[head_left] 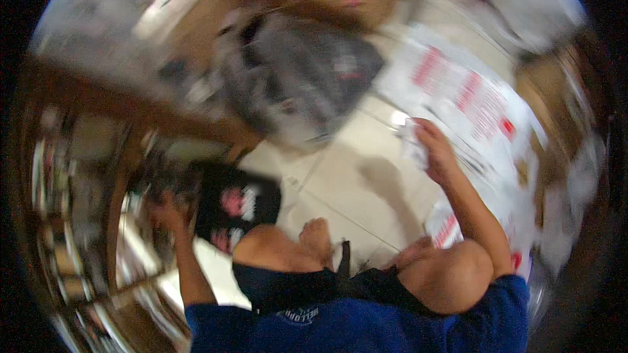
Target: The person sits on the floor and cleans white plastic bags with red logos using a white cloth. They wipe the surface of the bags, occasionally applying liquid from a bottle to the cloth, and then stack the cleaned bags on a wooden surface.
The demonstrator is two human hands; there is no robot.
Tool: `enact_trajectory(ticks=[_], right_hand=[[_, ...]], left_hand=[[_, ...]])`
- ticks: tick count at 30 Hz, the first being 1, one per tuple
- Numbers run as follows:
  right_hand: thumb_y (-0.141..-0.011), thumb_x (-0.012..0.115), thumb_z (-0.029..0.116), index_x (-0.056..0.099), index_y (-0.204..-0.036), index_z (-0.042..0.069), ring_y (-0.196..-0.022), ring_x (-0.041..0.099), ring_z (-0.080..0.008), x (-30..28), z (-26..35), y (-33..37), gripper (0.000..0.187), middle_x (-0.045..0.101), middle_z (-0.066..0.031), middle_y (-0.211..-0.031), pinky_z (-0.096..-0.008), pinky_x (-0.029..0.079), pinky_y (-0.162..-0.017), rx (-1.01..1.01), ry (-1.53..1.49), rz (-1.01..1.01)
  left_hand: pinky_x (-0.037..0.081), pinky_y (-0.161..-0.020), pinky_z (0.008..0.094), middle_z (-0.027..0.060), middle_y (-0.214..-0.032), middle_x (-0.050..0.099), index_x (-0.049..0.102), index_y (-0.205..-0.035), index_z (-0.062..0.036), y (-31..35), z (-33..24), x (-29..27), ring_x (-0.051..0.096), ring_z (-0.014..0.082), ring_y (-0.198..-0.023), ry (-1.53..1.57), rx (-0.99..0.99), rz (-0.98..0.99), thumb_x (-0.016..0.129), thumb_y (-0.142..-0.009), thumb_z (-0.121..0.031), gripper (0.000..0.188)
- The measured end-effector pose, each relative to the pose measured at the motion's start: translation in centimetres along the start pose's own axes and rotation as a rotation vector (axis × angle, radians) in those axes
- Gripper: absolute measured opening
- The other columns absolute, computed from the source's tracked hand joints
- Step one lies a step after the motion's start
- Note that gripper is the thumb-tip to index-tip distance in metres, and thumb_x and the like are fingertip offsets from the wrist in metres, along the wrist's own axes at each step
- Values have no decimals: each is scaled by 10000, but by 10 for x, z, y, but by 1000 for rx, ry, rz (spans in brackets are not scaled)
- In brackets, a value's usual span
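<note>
In my right hand, raised over the tiled floor, the fingers close on a small crumpled white piece, perhaps paper or thin plastic. My left hand reaches out to the left, beside a shelf. Motion smears its fingers, and a dark, blurred mass lies just beyond them; I cannot make out whether they touch. Right of that hand is a black bag or folded cloth with pink and white print.
A grey plastic-wrapped bundle lies ahead on the tiles. White sacks with red print cover the right side. Brown cardboard stands at the far right. Wooden shelves line the left.
</note>
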State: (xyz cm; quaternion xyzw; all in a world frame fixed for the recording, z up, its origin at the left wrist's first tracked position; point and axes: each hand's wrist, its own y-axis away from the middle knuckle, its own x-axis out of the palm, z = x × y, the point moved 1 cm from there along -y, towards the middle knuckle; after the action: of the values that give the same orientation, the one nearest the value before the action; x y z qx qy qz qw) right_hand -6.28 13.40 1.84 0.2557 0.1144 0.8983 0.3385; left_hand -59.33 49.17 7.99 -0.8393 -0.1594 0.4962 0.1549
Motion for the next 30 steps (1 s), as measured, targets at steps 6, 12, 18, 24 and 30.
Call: enact_trajectory(ticks=[6,12,18,24,30], right_hand=[[-923,568,184,504,-1208,0,-866,623,-156,-84,-27,59,345,637,-98,-1011,-295,516,-740,35,-260,-229],[-914,573,161,498,-1207,2,-861,626,-155,-133,-42,120,342,632,-92,-1002,-298,529,-716,-59,-405,-427],[-899,593,156,527,-1174,18,-842,627,-158,-204,-37,141,315,633,-96,-995,-294,531,-702,-173,-354,-654],[-874,610,118,570,-1153,32,-846,620,-146,-297,-19,163,294,640,-72,-1002,-273,511,-731,-239,-162,-889],[-837,619,89,598,-1136,-1,-961,586,-157,-383,4,146,313,635,-86,-1062,-265,452,-846,-262,554,-934]], left_hand=[[290,-1076,426,201,-1434,324,274,-1398,7,24,-38,32,348,342,-1296,190,-29,87,622,-874,-309,704],[318,-1054,411,182,-1397,374,335,-1358,7,45,-74,32,386,320,-1259,240,-1,100,584,-897,-273,594],[346,-1032,395,164,-1359,424,396,-1317,7,67,-106,22,425,297,-1222,277,31,125,547,-921,-237,490],[374,-1010,380,145,-1322,474,457,-1277,7,112,-191,-5,463,275,-1185,425,179,219,509,-944,-201,396],[412,-926,368,152,-1178,565,550,-1149,8,174,-389,32,546,276,-1056,132,1018,920,530,-905,-124,278]])
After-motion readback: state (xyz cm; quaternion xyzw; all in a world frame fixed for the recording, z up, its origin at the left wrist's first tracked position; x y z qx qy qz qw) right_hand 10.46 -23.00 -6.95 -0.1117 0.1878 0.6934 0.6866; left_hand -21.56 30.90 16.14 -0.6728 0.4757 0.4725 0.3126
